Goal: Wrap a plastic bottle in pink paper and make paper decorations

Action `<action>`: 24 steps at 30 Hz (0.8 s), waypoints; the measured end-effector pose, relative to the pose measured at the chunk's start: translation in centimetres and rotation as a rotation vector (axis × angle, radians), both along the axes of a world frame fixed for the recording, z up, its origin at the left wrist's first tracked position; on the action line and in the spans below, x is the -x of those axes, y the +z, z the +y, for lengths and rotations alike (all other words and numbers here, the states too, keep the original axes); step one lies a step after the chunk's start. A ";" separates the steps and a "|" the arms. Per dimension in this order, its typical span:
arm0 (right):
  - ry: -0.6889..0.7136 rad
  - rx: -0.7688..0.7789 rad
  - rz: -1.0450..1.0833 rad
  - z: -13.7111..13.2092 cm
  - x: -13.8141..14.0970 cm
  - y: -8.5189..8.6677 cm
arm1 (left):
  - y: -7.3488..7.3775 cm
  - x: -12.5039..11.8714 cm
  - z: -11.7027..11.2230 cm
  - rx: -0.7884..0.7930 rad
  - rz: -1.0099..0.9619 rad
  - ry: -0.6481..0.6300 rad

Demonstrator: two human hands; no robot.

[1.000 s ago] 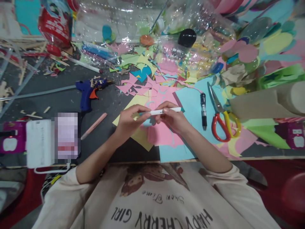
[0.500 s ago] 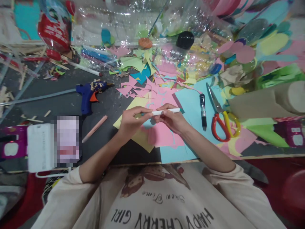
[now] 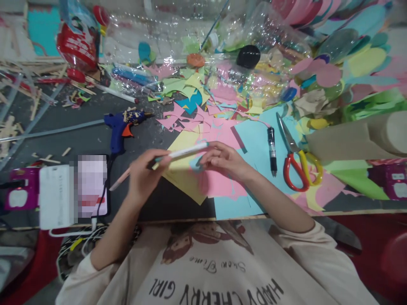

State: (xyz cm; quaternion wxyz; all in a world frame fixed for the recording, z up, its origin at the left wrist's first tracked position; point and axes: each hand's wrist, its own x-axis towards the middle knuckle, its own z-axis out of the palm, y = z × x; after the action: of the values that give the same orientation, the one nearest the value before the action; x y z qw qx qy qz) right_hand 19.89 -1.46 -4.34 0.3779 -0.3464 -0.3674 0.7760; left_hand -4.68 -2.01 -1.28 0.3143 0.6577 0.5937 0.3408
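A white marker with teal ends [image 3: 188, 149] is pinched in my left hand [image 3: 146, 173], held slanting above the papers. Its right end reaches the index fingertip of my right hand [image 3: 227, 160], whose fingers are loosely bent and apart; whether that tip touches the marker is hard to tell. Under the hands lie pink paper [image 3: 222, 182] and a yellow sheet [image 3: 184, 182], overlapping light blue paper [image 3: 257, 131]. A pale pink pen [image 3: 120, 180] lies on the table, partly hidden behind my left hand.
Right of my hands are a black pen [image 3: 271, 150] and red-and-yellow scissors [image 3: 295, 165]. To the left lie a blue glue gun [image 3: 117, 131] and a phone [image 3: 92, 182] on a cable. Paper scraps [image 3: 184, 116] and clear plastic bottles [image 3: 178, 34] fill the back.
My left hand has moved left and toward me with the marker, which now tilts up to the right. My right hand has loosened from the marker's middle and is at its end.
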 end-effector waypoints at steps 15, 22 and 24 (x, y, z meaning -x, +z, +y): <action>-0.323 -1.002 -1.454 10.4 -11.6 2.0 | -2.4 8.1 -2.5 -0.215 0.431 0.336; -0.373 -1.055 -1.625 10.9 -11.4 1.7 | -2.2 7.3 -2.3 -0.372 0.404 0.340; -0.345 -1.090 -1.633 10.6 -11.1 2.4 | -1.9 7.0 -2.1 -0.471 0.375 0.376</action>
State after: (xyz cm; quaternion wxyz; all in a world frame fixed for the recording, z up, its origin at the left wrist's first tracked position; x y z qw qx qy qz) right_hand 31.01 9.10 -1.98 0.2243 -0.6018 -0.7654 -0.0403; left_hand -11.63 -4.15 -3.22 -0.0285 0.6425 0.6569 0.3936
